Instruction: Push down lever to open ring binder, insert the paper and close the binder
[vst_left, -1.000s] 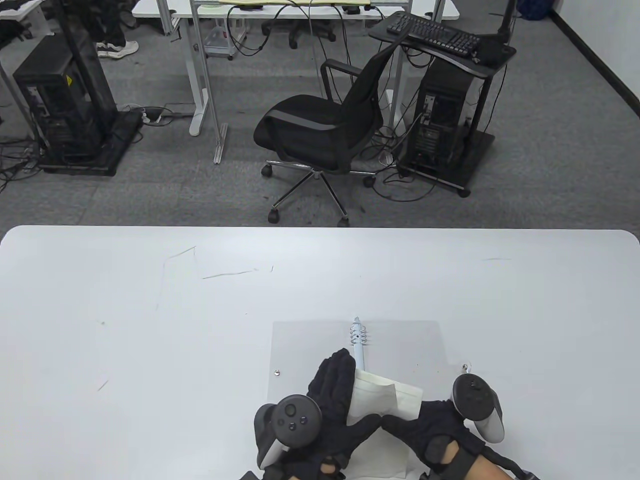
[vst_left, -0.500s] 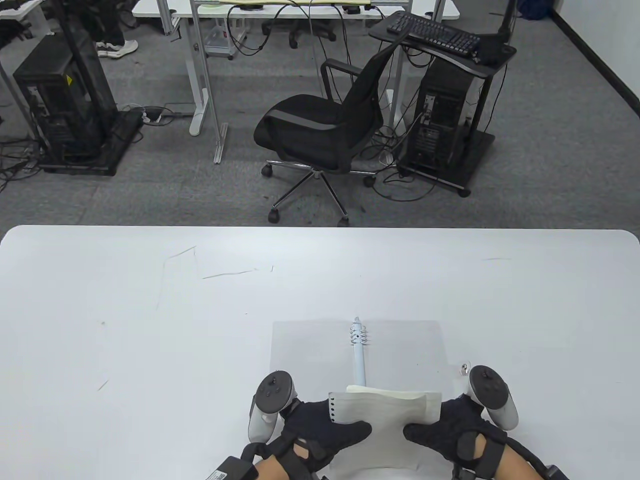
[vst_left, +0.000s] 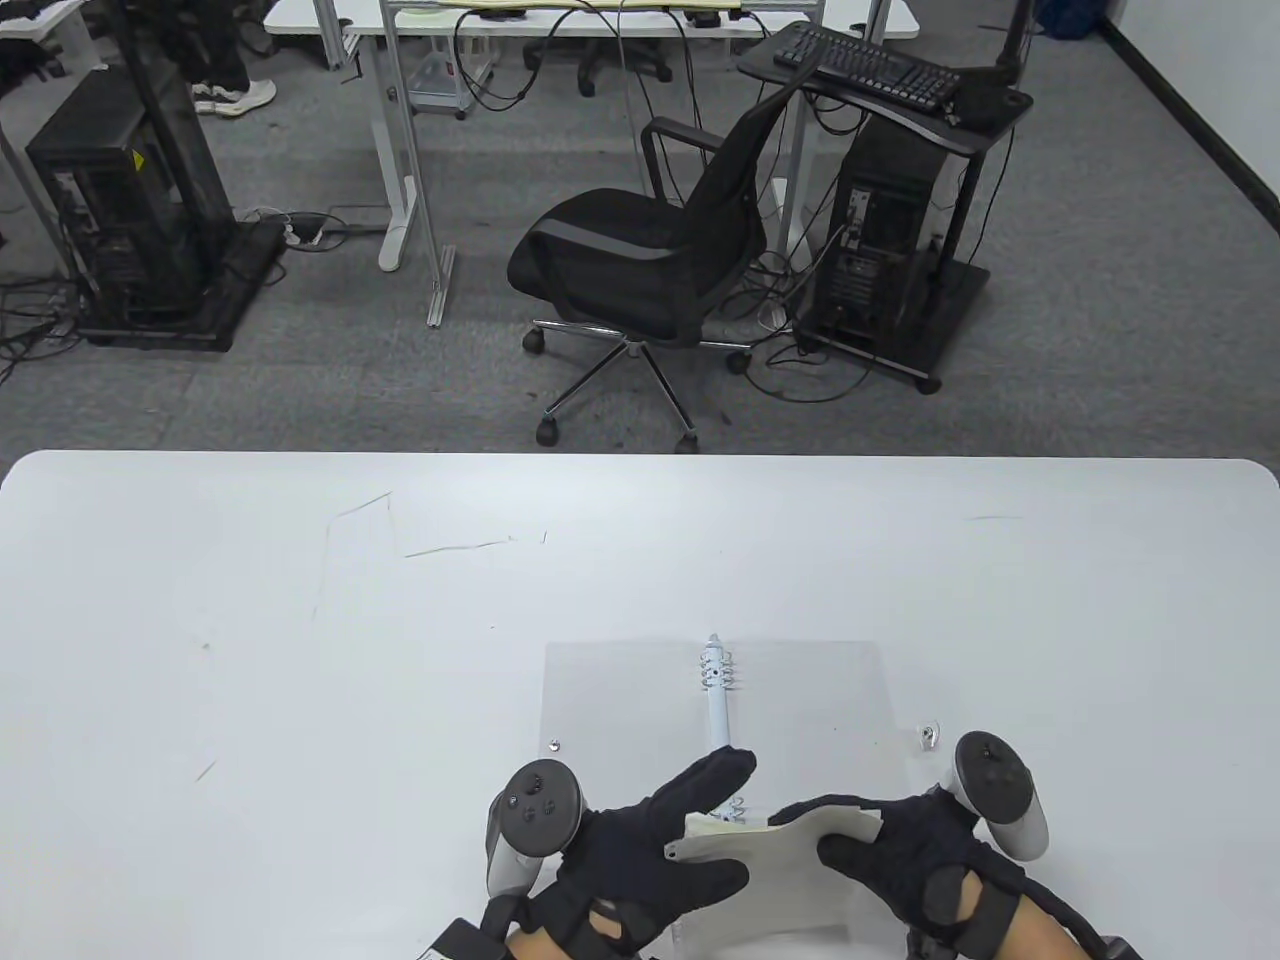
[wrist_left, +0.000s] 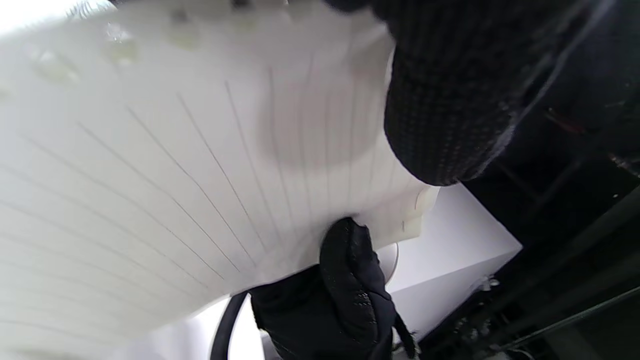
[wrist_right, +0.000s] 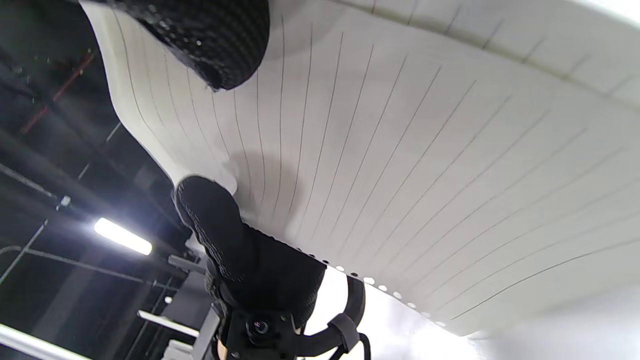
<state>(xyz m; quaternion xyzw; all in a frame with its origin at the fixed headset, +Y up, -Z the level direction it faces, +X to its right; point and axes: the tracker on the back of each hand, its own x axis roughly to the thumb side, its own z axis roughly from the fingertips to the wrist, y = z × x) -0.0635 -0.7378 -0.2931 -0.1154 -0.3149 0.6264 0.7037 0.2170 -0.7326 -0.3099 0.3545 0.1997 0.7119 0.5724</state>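
Note:
The ring binder (vst_left: 620, 700) lies open and flat, its clear covers spread either side of a white spine (vst_left: 718, 715) with rings, and a lever tip (vst_left: 713, 640) at the far end. Both hands hold a lined, hole-punched paper stack (vst_left: 775, 865) just above the binder's near end. My left hand (vst_left: 668, 830) has its fingers stretched under the sheets toward the spine and its thumb on top. My right hand (vst_left: 900, 850) grips the right edge, fingers curled over it. The wrist views show the bent paper (wrist_left: 150, 175) (wrist_right: 400, 175) close up, with a thumb pressing on it.
A small metal clasp (vst_left: 930, 737) sits at the binder's right edge and a snap stud (vst_left: 553, 744) at its left edge. The white table (vst_left: 300, 620) stretches far and left. Beyond it stand an office chair (vst_left: 640, 270) and computer carts on the floor.
The left hand left the spine, took the paper's left side, then stretched its fingers beneath it toward the rings. The stack now bends and sits lower right than before.

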